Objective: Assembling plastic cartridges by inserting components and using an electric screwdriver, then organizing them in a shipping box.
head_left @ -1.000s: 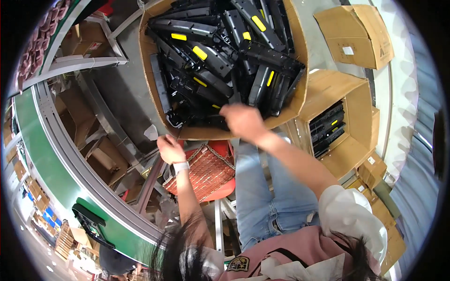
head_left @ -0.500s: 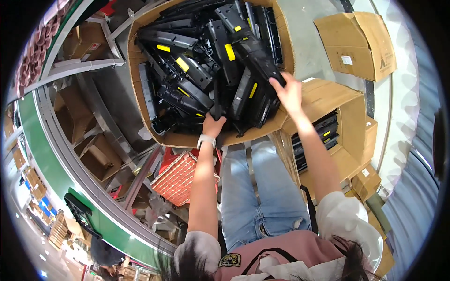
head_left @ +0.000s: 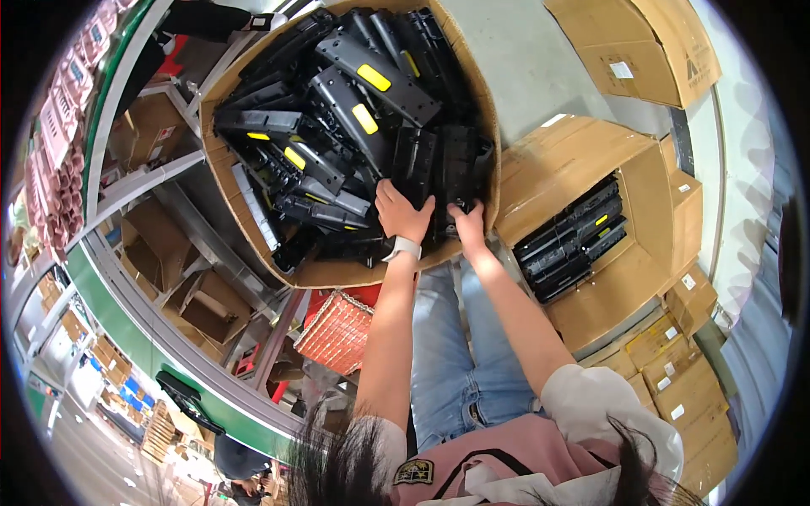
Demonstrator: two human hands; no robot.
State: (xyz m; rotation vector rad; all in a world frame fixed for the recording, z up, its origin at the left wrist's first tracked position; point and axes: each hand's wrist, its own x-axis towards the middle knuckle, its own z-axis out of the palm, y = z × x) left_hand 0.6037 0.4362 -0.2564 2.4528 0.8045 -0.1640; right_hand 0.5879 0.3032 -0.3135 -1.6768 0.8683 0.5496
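Note:
Long black plastic toner cartridges (head_left: pixel 350 118), several with yellow labels, lie heaped at mixed angles in a large open cardboard box (head_left: pixel 221 181) before me. My left hand (head_left: pixel 405 218), with a pale band at the wrist, is at the near part of the heap. Its fingers and thumb straddle the near end of one cartridge (head_left: pixel 413 160). Close on its right, my right hand (head_left: pixel 469 228) grips the near end of another cartridge (head_left: pixel 456 164), which lies alongside the first. The undersides of both cartridges are hidden.
An open carton (head_left: pixel 582 139) on the right holds stacked black cartridges (head_left: pixel 574 240). Another carton (head_left: pixel 629 51) stands at the far right. A red woven basket (head_left: pixel 337 333) sits below the big box. Left are a metal frame, cartons and a green conveyor belt (head_left: pixel 126 325).
My right hand has come left and nearer, from the tilted cartridge by the right rim to beside my left hand. The left has moved onto another cartridge. The view has shifted.

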